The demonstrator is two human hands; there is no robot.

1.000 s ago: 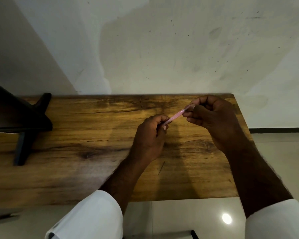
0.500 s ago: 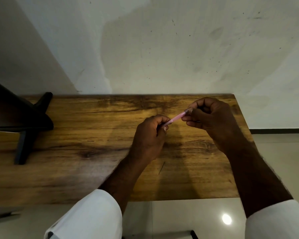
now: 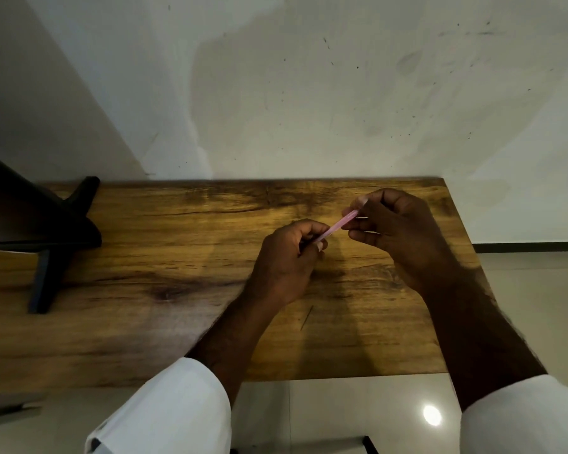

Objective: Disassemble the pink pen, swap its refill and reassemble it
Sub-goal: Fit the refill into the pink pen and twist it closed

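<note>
The pink pen (image 3: 336, 225) is held slanted above the wooden table (image 3: 177, 257), its lower end toward the left. My left hand (image 3: 286, 260) grips the lower end, fingers curled round it. My right hand (image 3: 394, 231) pinches the upper end between thumb and fingertips. Both ends of the pen are hidden inside the hands. A thin dark stick-like piece (image 3: 307, 317), possibly a refill, lies on the table below my left hand.
A black stand (image 3: 46, 244) with splayed legs sits at the table's left end. The table's right edge (image 3: 463, 244) is close to my right hand, with tiled floor (image 3: 538, 306) beyond. A wall rises behind the table.
My right hand has shifted slightly at the pen's upper end, fingers working around it. The left hand and the pen's slant stay nearly the same.
</note>
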